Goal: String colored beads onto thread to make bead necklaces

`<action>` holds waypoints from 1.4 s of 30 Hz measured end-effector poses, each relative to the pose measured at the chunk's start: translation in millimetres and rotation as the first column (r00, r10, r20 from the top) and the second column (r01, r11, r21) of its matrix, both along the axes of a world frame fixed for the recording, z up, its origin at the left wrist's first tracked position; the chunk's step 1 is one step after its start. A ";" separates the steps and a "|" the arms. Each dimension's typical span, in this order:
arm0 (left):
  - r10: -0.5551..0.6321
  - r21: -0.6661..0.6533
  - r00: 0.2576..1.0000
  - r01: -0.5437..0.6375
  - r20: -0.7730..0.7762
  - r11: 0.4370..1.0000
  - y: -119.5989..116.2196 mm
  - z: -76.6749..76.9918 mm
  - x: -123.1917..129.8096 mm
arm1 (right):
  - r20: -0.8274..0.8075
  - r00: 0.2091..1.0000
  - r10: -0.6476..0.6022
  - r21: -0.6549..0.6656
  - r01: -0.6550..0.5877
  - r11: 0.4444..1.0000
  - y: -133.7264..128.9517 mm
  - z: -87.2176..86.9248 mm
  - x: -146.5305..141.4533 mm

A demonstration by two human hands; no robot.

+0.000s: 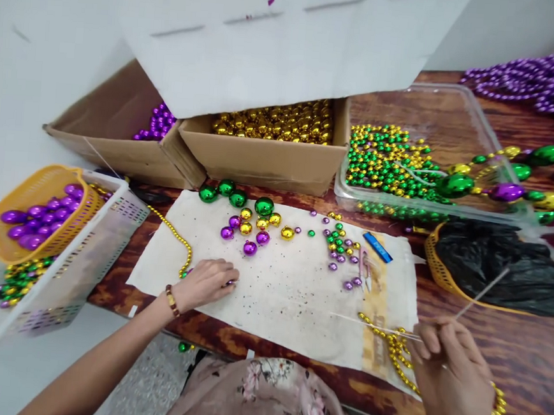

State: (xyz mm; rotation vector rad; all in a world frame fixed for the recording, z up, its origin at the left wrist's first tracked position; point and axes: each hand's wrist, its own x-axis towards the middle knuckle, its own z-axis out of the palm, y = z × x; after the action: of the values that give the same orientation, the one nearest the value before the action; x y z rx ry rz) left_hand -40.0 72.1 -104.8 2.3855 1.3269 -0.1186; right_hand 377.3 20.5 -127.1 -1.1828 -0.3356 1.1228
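Note:
My left hand (208, 281) rests low on the white cloth (269, 309), its fingers curled over a small purple bead (231, 283) that peeks out at the fingertips. A string of small gold beads (172, 229) runs from the white basket to this hand. At the right, my right hand (454, 362) is closed in a pinch on a thin white thread (345, 316) stretched across the cloth. A thin straight rod, perhaps a needle (484, 293), sticks up from the same fingers. More gold bead strands (397, 354) lie beside and beneath this hand.
Loose green balls (264, 206), purple balls (249, 247) and small beads (338, 244) lie mid-cloth, near a blue cutter (377, 247). Behind stand cardboard boxes (261, 158) and a clear bin (421, 206). A white basket (92, 244) is left; a black bag (503, 263) is right.

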 end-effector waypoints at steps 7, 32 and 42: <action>-0.114 0.099 0.988 0.124 -0.106 0.987 -13.1 -5.1 -8.6 | 0.149 0.981 -0.128 0.004 0.129 0.992 -15.1 -7.1 4.3; 0.199 0.029 0.659 -0.318 0.725 0.948 76.3 -10.8 104.1 | 0.395 0.751 0.530 -0.038 -0.563 0.826 -6.4 -31.2 -88.8; 0.478 -0.433 0.029 -0.380 0.878 0.817 32.3 -1.6 85.3 | 0.475 0.577 0.664 0.025 -0.763 0.645 2.4 -51.1 -143.0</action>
State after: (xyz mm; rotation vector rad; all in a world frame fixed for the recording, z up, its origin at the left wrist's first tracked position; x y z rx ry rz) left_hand 45.3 104.4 -106.4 1.1865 1.1350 1.3344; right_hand 234.3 23.0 -178.2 -1.0880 -1.3725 1.4577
